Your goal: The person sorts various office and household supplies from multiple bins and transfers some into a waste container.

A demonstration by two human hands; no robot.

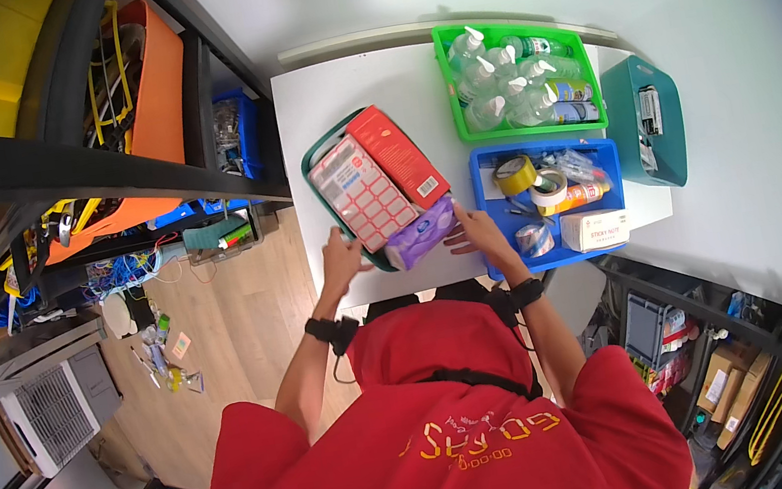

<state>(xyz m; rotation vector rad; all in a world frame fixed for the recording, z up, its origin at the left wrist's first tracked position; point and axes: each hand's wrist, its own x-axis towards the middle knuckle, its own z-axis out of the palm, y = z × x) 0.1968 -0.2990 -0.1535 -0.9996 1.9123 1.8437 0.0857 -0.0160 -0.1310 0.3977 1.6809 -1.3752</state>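
A dark green tray (pixel 317 193) lies tilted on the white table. In it are a red cardboard box (pixel 398 156), a pack with a red-and-white label grid (pixel 366 203) and, at the near end, a purple soft pack of tissues (pixel 423 233). My left hand (pixel 343 261) is at the tray's near left corner, fingers apart; whether it touches the rim I cannot tell. My right hand (pixel 476 233) is beside the right end of the purple pack, its fingers spread and the thumb near the pack.
Right of the tray stand a green basket (pixel 532 131) of pump bottles, a blue basket (pixel 480 178) with tape rolls and a sticky note box (pixel 594 230), and a teal bin (pixel 669 127). A black shelf frame (pixel 84 169) with an orange bin (pixel 163 89) rises at the left.
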